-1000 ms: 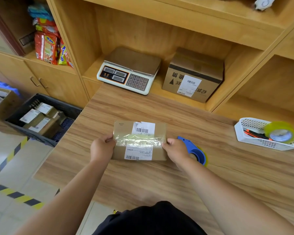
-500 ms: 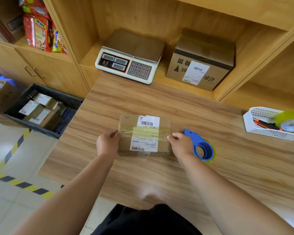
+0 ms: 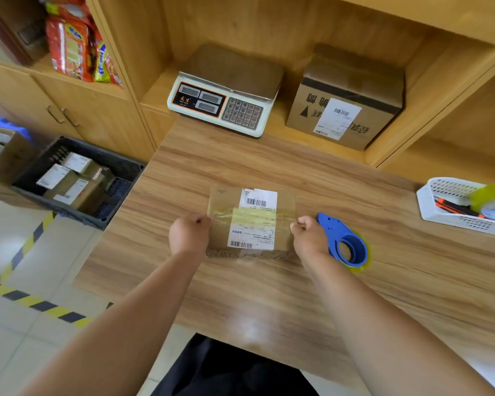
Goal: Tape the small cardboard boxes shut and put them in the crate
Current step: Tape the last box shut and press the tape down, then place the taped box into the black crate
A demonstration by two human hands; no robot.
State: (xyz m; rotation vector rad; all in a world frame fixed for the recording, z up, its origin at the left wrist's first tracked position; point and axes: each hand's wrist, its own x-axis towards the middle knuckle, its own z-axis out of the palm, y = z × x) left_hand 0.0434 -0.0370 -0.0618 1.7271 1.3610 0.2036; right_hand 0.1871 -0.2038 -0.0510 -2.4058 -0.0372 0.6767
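At each box edge, tape is pinched by L hand & R hand grips. Ends to be pulled taut, rubbed flat down sides w/o creases.

Wooden table bears a cardboard box, blue tape dispenser and white basket.

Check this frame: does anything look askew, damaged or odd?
On the small box, the tape strip covers part of the shipping label, and the label's top left corner looks torn. Nothing else stands out.
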